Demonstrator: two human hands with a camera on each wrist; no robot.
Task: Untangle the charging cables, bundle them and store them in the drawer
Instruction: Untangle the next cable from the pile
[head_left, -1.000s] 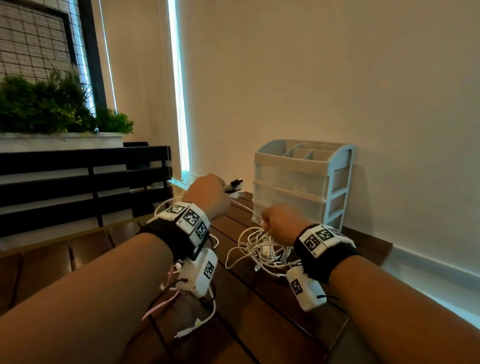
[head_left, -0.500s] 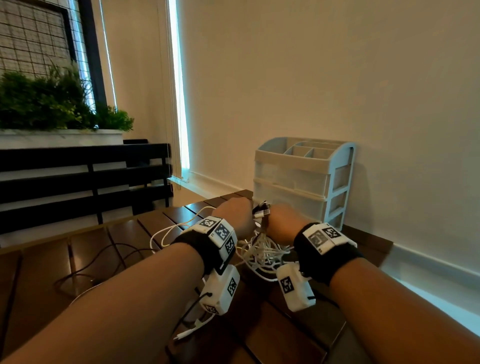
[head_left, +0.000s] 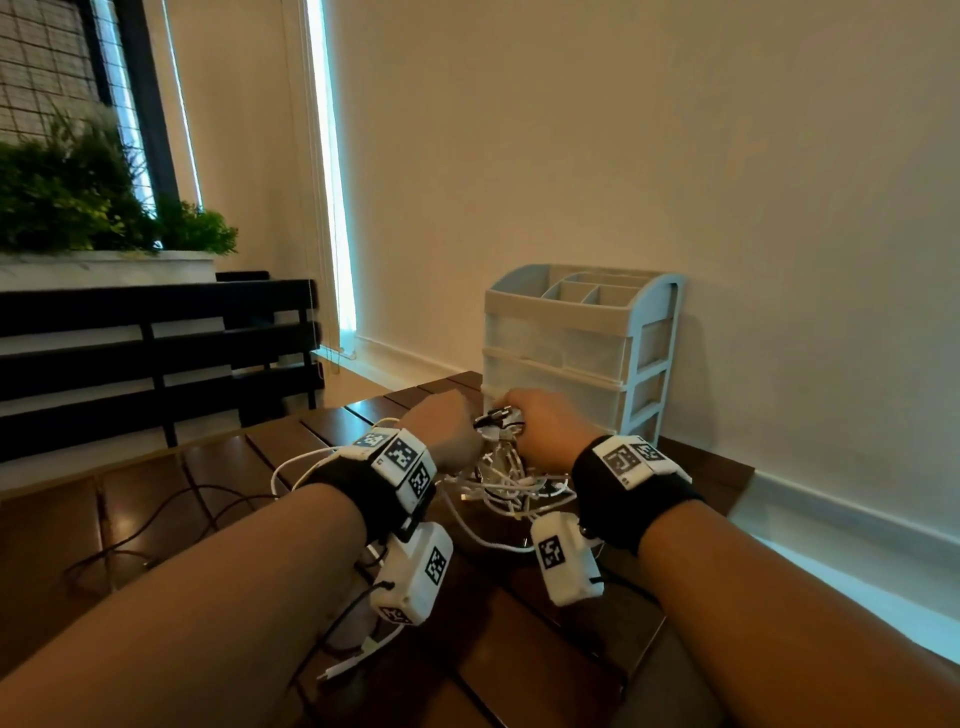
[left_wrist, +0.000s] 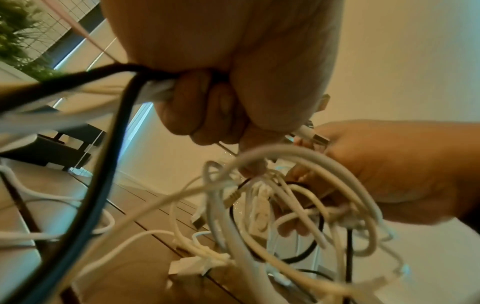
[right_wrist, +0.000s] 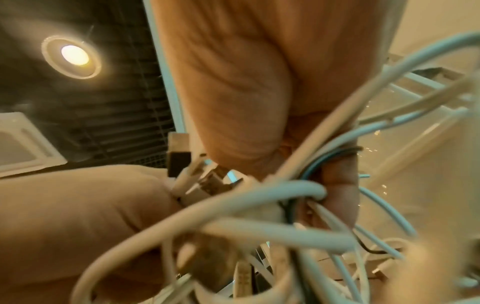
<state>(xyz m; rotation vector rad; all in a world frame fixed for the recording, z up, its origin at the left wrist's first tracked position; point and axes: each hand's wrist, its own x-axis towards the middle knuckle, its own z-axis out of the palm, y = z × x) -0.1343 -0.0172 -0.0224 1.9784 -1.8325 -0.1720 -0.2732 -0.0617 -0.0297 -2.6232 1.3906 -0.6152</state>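
- Holding: left hand (head_left: 447, 426) w/ fingers curled tight round a mixed bunch of black + white leads; right hand (head_left: 545, 423) fisted on the plug ends beside it, knuckles nearly touching.
- Charging cables (head_left: 511, 486): loose knot hanging betw. the two wrists, just near of the drawer unit (head_left: 576, 358), over the far part of the table (head_left: 545, 649); stray ends trail left and near.
- Handling (est.): light, limp, no shape-holding; smooth jackets prob. slip under a loose grip; plugs (right_wrist: 207, 181) rigid, likely to snag in loops.
- Grip pts (est.): take each lead just behind its plug, feed back through the knot; avoid yanking mid-loop, which prob. tightens it.
- Drawers appear closed; bundling not yet begun.
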